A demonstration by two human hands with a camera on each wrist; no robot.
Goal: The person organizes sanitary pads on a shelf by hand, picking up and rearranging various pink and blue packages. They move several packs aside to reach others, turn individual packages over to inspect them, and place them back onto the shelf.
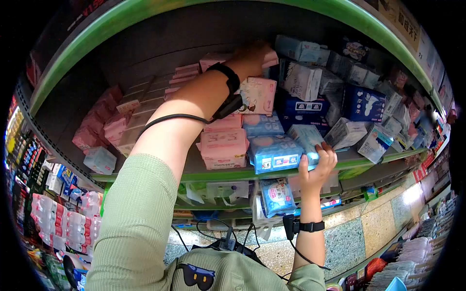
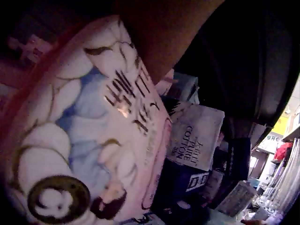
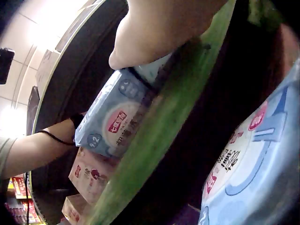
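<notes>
- Currently, the right hand (image 1: 320, 167) grips the near end of the pale-blue pack (image 1: 303, 134), thumb to the left, fingers curled to the right, at the front of the shelf (image 1: 218, 176).
- Pale-blue pack, long axis: runs from the right hand toward the rear, slanting left.
- Nearer hand: right, in contact. The left hand (image 1: 251, 59) is well apart, farther back and to the left.
- Left hand, state: cannot tell whether the fingers are apart or clamped on something; shadow hides them. A small pink pack (image 1: 270, 59) sits at its right side.
- Cartoon-printed pack (image 1: 261, 94): below the left hand, near its wrist.
- Blue pack (image 1: 274, 156): just left of the pale-blue pack.
</notes>
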